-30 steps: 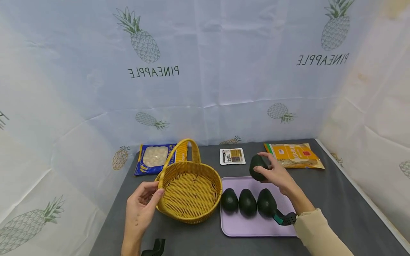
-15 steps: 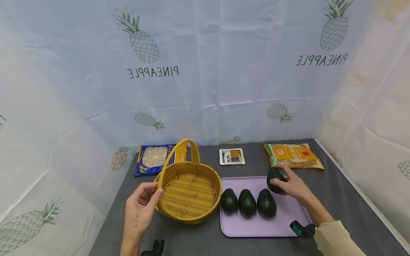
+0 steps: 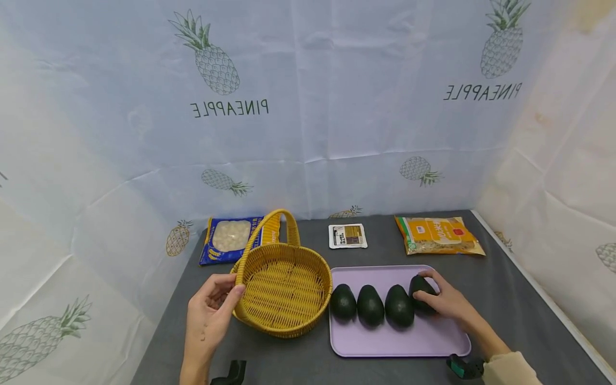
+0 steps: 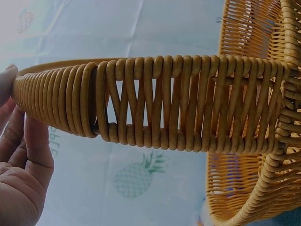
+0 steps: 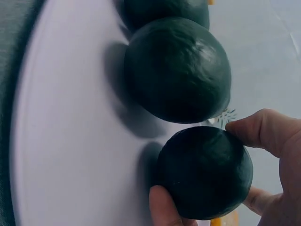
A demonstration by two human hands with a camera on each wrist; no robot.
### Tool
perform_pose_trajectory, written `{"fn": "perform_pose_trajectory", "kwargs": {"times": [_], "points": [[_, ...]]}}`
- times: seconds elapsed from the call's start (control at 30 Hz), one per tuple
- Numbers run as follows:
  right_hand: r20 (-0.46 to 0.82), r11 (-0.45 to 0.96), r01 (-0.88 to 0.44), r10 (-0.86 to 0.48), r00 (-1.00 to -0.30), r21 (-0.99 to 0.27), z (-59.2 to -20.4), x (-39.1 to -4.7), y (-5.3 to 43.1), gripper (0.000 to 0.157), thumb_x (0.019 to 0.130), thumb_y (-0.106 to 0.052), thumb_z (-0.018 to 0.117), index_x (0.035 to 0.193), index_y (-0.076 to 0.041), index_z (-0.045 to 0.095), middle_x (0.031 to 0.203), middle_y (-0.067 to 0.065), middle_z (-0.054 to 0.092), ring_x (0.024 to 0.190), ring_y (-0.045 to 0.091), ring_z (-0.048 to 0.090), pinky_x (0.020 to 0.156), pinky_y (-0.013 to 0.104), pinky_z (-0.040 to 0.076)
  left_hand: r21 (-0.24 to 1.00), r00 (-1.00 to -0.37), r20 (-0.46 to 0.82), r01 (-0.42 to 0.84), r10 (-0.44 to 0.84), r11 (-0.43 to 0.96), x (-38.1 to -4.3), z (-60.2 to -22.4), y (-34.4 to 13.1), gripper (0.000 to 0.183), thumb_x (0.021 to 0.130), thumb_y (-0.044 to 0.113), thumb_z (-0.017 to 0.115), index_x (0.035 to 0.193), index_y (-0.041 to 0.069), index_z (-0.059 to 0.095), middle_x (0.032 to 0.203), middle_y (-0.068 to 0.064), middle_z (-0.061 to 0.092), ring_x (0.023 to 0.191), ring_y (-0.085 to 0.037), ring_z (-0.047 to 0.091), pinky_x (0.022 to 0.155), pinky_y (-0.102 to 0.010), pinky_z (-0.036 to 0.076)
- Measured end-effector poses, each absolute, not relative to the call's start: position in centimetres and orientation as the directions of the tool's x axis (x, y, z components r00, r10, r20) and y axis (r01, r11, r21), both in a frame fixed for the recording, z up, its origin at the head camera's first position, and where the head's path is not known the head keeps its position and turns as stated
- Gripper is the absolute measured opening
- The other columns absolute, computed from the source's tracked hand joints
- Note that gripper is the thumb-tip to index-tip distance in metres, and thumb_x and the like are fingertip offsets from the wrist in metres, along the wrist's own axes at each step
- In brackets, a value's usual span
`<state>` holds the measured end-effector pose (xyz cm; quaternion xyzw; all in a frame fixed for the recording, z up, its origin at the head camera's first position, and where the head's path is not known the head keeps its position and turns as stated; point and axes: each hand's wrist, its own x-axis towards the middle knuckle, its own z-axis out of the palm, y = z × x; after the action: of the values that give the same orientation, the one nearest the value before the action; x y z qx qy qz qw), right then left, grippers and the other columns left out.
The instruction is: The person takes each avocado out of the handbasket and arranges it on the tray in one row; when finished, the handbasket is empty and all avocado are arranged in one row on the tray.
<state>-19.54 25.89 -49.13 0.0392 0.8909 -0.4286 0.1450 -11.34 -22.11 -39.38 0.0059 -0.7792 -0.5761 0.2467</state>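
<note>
My left hand [image 3: 210, 313] pinches the handle [image 4: 155, 103] of a yellow woven basket [image 3: 284, 326] between thumb and fingers, at the handle's near left side. The basket stands on the dark table with nothing inside it. On the lilac tray [image 3: 375, 342] to its right, three dark green avocados [image 3: 370, 306] lie side by side in a row. At the right end of that row, my right hand [image 3: 447, 299] grips another avocado [image 5: 204, 172] by its sides, low over the tray. In the right wrist view, thumb and fingers wrap around this avocado, close beside its neighbour [image 5: 178, 70].
Behind the basket lies a blue and yellow food bag [image 3: 231, 238]. A small flat white packet [image 3: 347, 236] sits at the back middle, and an orange food bag [image 3: 440, 235] at the back right. Pineapple-print cloth [image 3: 308, 123] hangs around the table's back and sides.
My right hand has brought its avocado from above the tray's back edge rightward and down to the end of the row. The left hand still holds the basket handle in place.
</note>
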Motion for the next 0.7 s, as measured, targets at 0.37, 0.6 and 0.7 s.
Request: {"fn": "perform_pose_trajectory", "kwargs": {"times": [0.37, 0.6, 0.7], "points": [[-0.343, 0.624, 0.231, -0.064, -0.937, -0.746, -48.67, -19.02, 25.43, 0.070, 0.095, -0.045, 0.066, 0.148, -0.013, 0.034, 0.133, 0.038, 0.046, 0.098, 0.034, 0.062, 0.072, 0.039, 0.060, 0.901, -0.878, 0.379, 0.279, -0.291, 0.332, -11.16, -39.41, -22.00, 0.014, 0.091, -0.001, 0.073, 0.105, 0.002, 0.071, 0.089, 0.004, 0.071, 0.076, -0.010, 0.068, 0.066, -0.021, 0.056], [-0.382, 0.617, 0.244, -0.100, -0.919, -0.748, -48.40, -19.12, 25.94, 0.081, 0.095, -0.051, 0.066, 0.151, -0.006, 0.028, 0.134, 0.036, 0.044, 0.103, 0.035, 0.057, 0.073, 0.040, 0.059, 0.903, -0.877, 0.383, 0.289, -0.290, 0.317, -11.26, -39.39, -22.12, 0.014, 0.091, -0.003, 0.072, 0.105, 0.001, 0.071, 0.089, 0.003, 0.071, 0.075, -0.011, 0.069, 0.065, -0.021, 0.056], [-0.392, 0.611, 0.248, -0.111, -0.913, -0.751, -48.31, -19.06, 26.10, 0.083, 0.096, -0.052, 0.064, 0.151, -0.004, 0.026, 0.134, 0.037, 0.044, 0.105, 0.036, 0.058, 0.074, 0.041, 0.059, 0.904, -0.877, 0.380, 0.286, -0.294, 0.317, -11.26, -39.49, -22.19, 0.015, 0.091, -0.003, 0.072, 0.105, 0.000, 0.071, 0.088, 0.002, 0.071, 0.075, -0.011, 0.069, 0.065, -0.021, 0.056]]}}
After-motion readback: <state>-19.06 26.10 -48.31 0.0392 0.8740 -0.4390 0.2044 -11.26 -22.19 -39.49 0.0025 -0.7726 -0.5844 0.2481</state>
